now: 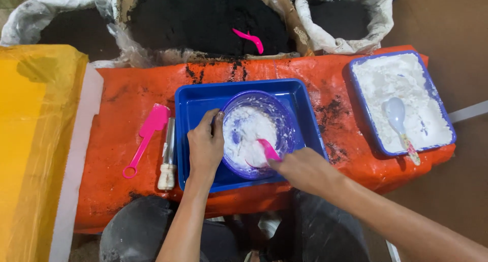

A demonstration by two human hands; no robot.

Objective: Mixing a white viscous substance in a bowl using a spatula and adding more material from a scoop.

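Sacks: three, open-topped, at the far edge; the middle sack (pixel 203 18) holds black granular material with one pink scoop (pixel 249 39) lying on it.
Work surface: one orange woven tarp (pixel 127 104), smeared with black dust.
Yellow cover: one glossy plastic sheet (pixel 35 140) along the left side.
Trays: two, blue, rectangular plastic. The larger blue tray (pixel 198 109) sits centre; the smaller white-powder tray (pixel 401 102), at right, is filled with white powder and holds one pale spoon (pixel 396 114).
Bowl: one, round, translucent purple bowl (pixel 256 132), inside the larger tray, coated with white powder.
Left hand (pixel 206 147): curled over the bowl's near-left rim, gripping it.
Right hand (pixel 302 168): closed on one pink spatula (pixel 267 150), its blade down in the powder.
Loose tools: two, left of the tray on the tarp, one pink flat scraper (pixel 145 137) and one metal tool with a pale wooden handle (pixel 168 155), side by side.
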